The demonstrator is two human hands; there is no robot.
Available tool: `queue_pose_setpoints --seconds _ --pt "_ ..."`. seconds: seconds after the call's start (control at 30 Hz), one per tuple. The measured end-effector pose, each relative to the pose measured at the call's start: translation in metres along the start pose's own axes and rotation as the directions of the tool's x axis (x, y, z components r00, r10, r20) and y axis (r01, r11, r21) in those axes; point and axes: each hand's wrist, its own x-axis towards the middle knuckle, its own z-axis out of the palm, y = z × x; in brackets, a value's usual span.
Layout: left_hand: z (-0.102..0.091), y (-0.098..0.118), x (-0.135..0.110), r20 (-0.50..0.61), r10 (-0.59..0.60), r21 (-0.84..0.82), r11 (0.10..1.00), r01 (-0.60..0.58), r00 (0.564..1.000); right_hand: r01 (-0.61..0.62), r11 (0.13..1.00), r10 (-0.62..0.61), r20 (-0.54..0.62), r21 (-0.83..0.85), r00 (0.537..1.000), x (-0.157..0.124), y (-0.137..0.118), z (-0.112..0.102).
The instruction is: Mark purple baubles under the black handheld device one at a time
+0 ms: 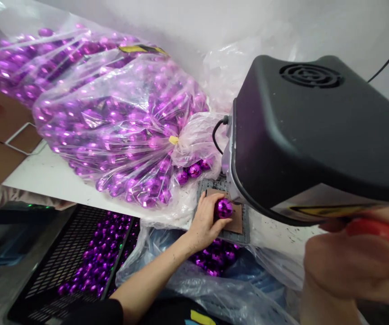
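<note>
Purple ball (224, 208) pinched by left hand (205, 222), resting on pad (237, 219) | press (316, 135) directly above grip | right hand (350, 266) closed around red handle (380, 232), well right.

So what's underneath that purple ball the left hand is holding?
A brown pad in a grey metal frame on the white table. The left hand and purple ball cover part of the pad; the black machine hides its far end.

white desk (45, 178) here, carrying big clear bags of purple balls (113, 126) on the left, black machine (316, 135) right, grey plate (238, 232) at the front edge.
</note>
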Motion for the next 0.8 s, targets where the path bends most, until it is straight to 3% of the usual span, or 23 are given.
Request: queue_pose_setpoints --seconds 0.1,0.23,0.3,0.37,0.43,0.5,0.57,0.7,0.8 --pt "-0.012 0.014 -0.026 0.001 -0.016 -0.016 1.000 0.016 1.000 0.016 0.997 -0.007 -0.113 0.073 0.994 0.025 -0.011 0.013" --pt "-0.044 0.034 -0.039 0.237 -0.015 0.051 0.999 0.003 0.971 0.030 0.992 0.001 -0.240 0.126 0.971 0.031 -0.017 0.033" --pt "-0.061 0.033 -0.020 0.250 0.030 0.059 0.997 -0.046 0.968 0.069 0.990 -0.031 -0.291 0.122 0.956 0.031 -0.018 0.037" --pt "-0.073 0.019 0.013 0.131 0.067 0.145 0.986 -0.086 0.989 0.107 0.990 -0.074 -0.315 0.088 0.946 0.034 -0.021 0.039" --pt "-0.078 -0.003 0.052 0.012 0.012 0.325 0.946 -0.016 1.000 0.119 0.993 -0.114 -0.292 -0.003 0.949 0.040 -0.025 0.038" --pt "-0.076 -0.024 0.085 0.005 -0.108 0.459 0.884 0.094 0.994 0.116 0.990 -0.133 -0.242 -0.085 0.961 0.050 -0.028 0.037" --pt "-0.070 -0.039 0.107 -0.014 -0.179 0.491 0.856 0.163 0.984 0.076 0.994 -0.090 -0.192 -0.081 0.977 0.061 -0.030 0.039" --pt "-0.064 -0.044 0.118 -0.029 -0.217 0.453 0.867 0.207 0.976 -0.003 1.000 0.005 -0.097 0.020 0.995 0.076 -0.023 0.046" --pt "-0.077 -0.031 0.111 -0.045 -0.232 0.334 0.913 0.233 0.972 0.012 1.000 -0.014 -0.114 -0.012 0.993 0.080 -0.016 0.049"
